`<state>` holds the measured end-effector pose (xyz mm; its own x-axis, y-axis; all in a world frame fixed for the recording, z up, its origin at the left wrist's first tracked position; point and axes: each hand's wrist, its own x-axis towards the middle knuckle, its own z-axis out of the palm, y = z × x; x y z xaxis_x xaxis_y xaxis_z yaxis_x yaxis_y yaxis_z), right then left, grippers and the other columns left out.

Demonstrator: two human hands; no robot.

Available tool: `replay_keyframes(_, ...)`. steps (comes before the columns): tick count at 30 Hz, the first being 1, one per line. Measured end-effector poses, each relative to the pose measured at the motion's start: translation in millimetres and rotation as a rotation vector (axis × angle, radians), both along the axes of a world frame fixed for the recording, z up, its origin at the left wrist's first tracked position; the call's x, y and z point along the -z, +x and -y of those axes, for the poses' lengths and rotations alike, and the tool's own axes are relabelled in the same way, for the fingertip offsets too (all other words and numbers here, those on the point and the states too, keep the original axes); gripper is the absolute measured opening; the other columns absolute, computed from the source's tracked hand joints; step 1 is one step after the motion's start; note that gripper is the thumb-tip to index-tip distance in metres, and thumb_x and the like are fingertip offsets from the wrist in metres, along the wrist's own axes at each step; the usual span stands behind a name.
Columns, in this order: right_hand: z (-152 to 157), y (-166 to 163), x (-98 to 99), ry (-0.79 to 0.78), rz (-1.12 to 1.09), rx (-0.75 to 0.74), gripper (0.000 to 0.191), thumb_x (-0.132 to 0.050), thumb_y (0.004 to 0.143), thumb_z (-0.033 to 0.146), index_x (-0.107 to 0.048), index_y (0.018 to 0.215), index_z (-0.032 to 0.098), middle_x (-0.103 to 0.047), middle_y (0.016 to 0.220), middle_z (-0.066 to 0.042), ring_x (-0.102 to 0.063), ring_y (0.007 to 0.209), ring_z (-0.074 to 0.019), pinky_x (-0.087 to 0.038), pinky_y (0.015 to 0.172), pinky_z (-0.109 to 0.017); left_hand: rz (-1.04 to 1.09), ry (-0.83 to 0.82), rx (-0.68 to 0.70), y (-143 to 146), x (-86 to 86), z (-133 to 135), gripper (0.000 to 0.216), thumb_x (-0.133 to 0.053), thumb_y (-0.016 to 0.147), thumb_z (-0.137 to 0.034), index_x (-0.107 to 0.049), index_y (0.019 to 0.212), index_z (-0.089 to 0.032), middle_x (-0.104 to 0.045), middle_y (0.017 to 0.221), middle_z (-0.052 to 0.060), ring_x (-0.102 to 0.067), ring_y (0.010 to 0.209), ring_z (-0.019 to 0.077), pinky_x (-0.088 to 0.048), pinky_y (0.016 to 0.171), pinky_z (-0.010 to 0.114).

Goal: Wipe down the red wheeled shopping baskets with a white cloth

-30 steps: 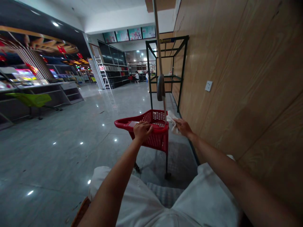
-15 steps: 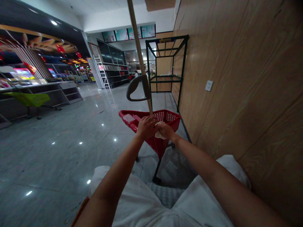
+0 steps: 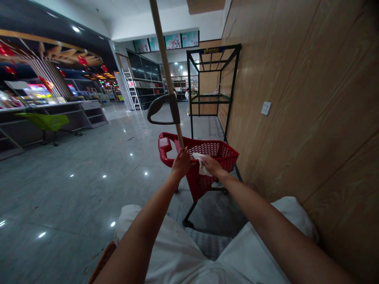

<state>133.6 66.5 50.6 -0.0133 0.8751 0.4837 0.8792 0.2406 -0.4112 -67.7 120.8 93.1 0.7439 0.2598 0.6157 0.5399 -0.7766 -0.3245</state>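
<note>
My left hand [image 3: 181, 162] is closed around the lower part of a long pale wooden pole [image 3: 162, 51], in front of the red cart's rim. A grey D-shaped handle [image 3: 164, 109] is fixed partway along the pole, whose top runs out of view. In my right hand [image 3: 212, 165] a crumpled white cloth [image 3: 201, 161] is pinched, its loose end toward the left hand. Both hands are over the near side of a small red shopping cart [image 3: 227, 152] with a perforated basket. Where the pole's lower end stops is hidden by my left hand.
A wood-panelled wall [image 3: 296, 79] runs along the right, with a socket [image 3: 265, 108] on it. Ahead stands a dark metal rack [image 3: 189, 90]. A green cart [image 3: 49, 121] is by the counter [image 3: 85, 106] at left. Grey tiled floor [image 3: 97, 205] extends leftward.
The red cart has turned, so its basket reaches farther right. The pole has shifted left. My hands have moved apart a little, and more of the white cloth shows.
</note>
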Motion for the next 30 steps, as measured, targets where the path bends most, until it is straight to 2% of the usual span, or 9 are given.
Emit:
replay_keyframes(6,-19.9,-39.8,-19.9,0.067,-0.034,-0.152,0.031,-0.04,0.095,0.026,-0.062,0.116,0.021,-0.062,0.117,-0.006,-0.054,0.108,-0.0165,-0.04,0.095,-0.029,0.089,-0.034,-0.038,-7.6,4.4,-0.4,0.034,-0.044,0.092,-0.035,-0.066,0.102,-0.012,-0.063,0.117,0.016,-0.028,0.139,0.0269,-0.02,0.116,0.049)
replay_keyframes(9,-20.6,-50.6,-20.2,0.029,0.007,-0.102,0.03,-0.039,0.096,0.03,-0.062,0.112,0.019,-0.063,0.112,-0.007,-0.055,0.105,-0.0164,-0.04,0.091,-0.027,0.077,-0.056,-0.004,-18.8,0.4,0.3,0.032,-0.041,0.093,-0.031,-0.066,0.102,-0.013,-0.065,0.113,0.014,-0.031,0.137,0.026,-0.021,0.116,0.049)
replay_keyframes(15,1.2,-12.6,-4.8,-0.181,0.159,0.133,0.032,-0.037,0.097,0.031,-0.066,0.096,0.017,-0.066,0.1,-0.008,-0.058,0.097,-0.018,-0.039,0.088,-0.028,0.105,-0.097,0.018,-33.2,-1.3,1.9,0.031,-0.042,0.092,-0.028,-0.061,0.111,-0.012,-0.063,0.119,0.015,-0.033,0.137,0.0263,-0.023,0.115,0.051)
replay_keyframes(18,2.6,-6.7,-5.3,-0.206,0.179,0.155,0.032,-0.037,0.096,0.025,-0.066,0.09,0.014,-0.066,0.1,-0.01,-0.058,0.095,-0.0177,-0.04,0.087,-0.028,0.135,-0.095,-0.016,-27.8,0.8,3.2,0.034,-0.045,0.091,-0.033,-0.061,0.109,-0.01,-0.06,0.123,0.018,-0.032,0.137,0.029,-0.022,0.114,0.052)
replay_keyframes(20,-1.4,-15.4,-7.8,-0.183,0.17,0.128,0.031,-0.036,0.096,0.024,-0.066,0.095,0.015,-0.064,0.106,-0.009,-0.057,0.098,-0.0163,-0.04,0.088,-0.027,0.145,-0.087,-0.036,-20.4,2.4,4.8,0.031,-0.047,0.09,-0.034,-0.062,0.105,-0.011,-0.058,0.125,0.018,-0.033,0.136,0.0304,-0.023,0.114,0.051)
replay_keyframes(22,-4.8,-25.7,-9.0,-0.136,0.135,0.075,0.031,-0.035,0.097,0.026,-0.064,0.103,0.018,-0.062,0.111,-0.008,-0.056,0.102,-0.0155,-0.04,0.09,-0.027,0.133,-0.089,-0.044,-12.9,5.0,6.9,0.026,-0.046,0.09,-0.032,-0.062,0.098,-0.014,-0.062,0.117,0.016,-0.045,0.127,0.0295,-0.026,0.112,0.049)
replay_keyframes(25,-1.3,-24.5,-3.9,-0.089,0.094,-0.042,0.031,-0.037,0.096,0.029,-0.06,0.114,0.018,-0.062,0.114,-0.007,-0.054,0.107,-0.0162,-0.04,0.094,-0.03,0.121,-0.111,-0.059,-6.2,11.1,9.4,0.024,-0.043,0.092,-0.032,-0.061,0.085,-0.018,-0.066,0.088,0.009,-0.062,0.099,0.0236,-0.031,0.109,0.047)
replay_keyframes(27,7.1,-11.0,3.9,-0.095,0.115,-0.091,0.034,-0.042,0.093,0.03,-0.056,0.122,0.018,-0.058,0.123,-0.008,-0.052,0.115,-0.0176,-0.039,0.099,-0.032,0.146,-0.115,-0.081,-5.4,15.1,10.5,0.026,-0.04,0.094,-0.032,-0.059,0.08,-0.02,-0.063,0.076,0.005,-0.063,0.085,0.0204,-0.033,0.107,0.045)
replay_keyframes(30,18.0,7.2,14.9,-0.088,0.131,-0.089,0.044,-0.047,0.09,0.033,-0.047,0.132,0.018,-0.043,0.142,-0.01,-0.041,0.129,-0.0205,-0.035,0.106,-0.037,0.188,-0.104,-0.102,-5.2,19.2,12.2,0.029,-0.038,0.095,-0.032,-0.056,0.076,-0.02,-0.061,0.073,0.005,-0.061,0.081,0.0195,-0.036,0.103,0.042)
